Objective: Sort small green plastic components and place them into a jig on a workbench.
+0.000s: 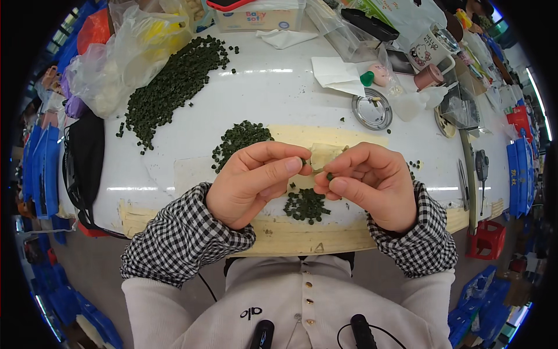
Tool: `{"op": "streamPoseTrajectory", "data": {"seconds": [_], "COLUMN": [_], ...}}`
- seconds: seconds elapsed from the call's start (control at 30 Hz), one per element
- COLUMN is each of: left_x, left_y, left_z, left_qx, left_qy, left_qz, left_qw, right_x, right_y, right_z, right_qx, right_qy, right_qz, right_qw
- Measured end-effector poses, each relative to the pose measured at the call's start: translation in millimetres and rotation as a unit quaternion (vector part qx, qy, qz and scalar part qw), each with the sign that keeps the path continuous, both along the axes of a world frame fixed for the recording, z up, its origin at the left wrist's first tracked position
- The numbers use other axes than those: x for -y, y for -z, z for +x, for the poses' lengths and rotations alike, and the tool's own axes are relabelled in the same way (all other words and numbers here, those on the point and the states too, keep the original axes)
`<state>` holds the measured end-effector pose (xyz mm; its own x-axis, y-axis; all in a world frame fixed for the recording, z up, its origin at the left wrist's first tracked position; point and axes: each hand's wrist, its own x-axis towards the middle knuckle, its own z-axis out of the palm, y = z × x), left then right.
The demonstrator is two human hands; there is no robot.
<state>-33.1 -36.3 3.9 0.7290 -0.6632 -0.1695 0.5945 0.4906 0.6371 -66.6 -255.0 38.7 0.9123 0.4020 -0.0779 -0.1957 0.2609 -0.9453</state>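
Observation:
My left hand pinches a small dark green piece between thumb and forefinger, mostly hidden by the fingertips. Close beside it, my right hand grips another small dark green piece between thumb and fingers. Both hands are above the table near its front edge. A small pile of dark green pieces lies just below the fingertips. Beyond my left hand is a medium pile of the same kind. Behind the fingers, a pale yellowish block-like thing shows in part.
A large heap of dark green pieces spreads at the far left, beside plastic bags. Toward the right are a round metal lid, a white mug, tweezers and a screwdriver. A black pouch hangs at the left edge.

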Motion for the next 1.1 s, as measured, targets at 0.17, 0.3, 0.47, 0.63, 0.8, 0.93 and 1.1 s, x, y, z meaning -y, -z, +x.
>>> {"op": "streamPoseTrajectory", "data": {"seconds": [0.17,0.3,0.47,0.63,0.8,0.93,1.1], "left_x": [1.5,0.2,1.7,3.5,3.6,2.3,2.3], "left_y": [-1.6,-1.0,-6.4,-5.2,-2.9,-3.6,-4.0], "left_z": [-1.8,-2.4,-4.2,-8.3,-9.1,-10.0,-9.9], "left_qx": [0.018,0.027,0.046,0.095,0.111,0.121,0.129], "left_qy": [-0.011,-0.004,-0.003,-0.017,-0.028,-0.032,-0.032], "left_qz": [0.038,0.021,0.083,0.122,0.098,0.105,0.123], "left_qw": [0.999,0.999,0.996,0.988,0.989,0.987,0.983], "right_x": [-1.1,-3.4,-3.6,-7.1,-7.4,-6.8,-3.6], "right_y": [1.8,3.3,-1.4,1.1,1.8,2.2,-0.6], "right_z": [-1.0,-3.0,-1.7,-0.5,-0.8,0.1,-2.2], "right_qx": [-0.002,0.057,0.229,0.298,0.318,0.348,0.356], "right_qy": [-0.007,0.034,0.065,0.077,0.072,0.063,0.047], "right_qz": [-0.008,-0.033,-0.198,-0.253,-0.255,-0.264,-0.295], "right_qw": [1.000,0.997,0.951,0.917,0.910,0.898,0.885]}}
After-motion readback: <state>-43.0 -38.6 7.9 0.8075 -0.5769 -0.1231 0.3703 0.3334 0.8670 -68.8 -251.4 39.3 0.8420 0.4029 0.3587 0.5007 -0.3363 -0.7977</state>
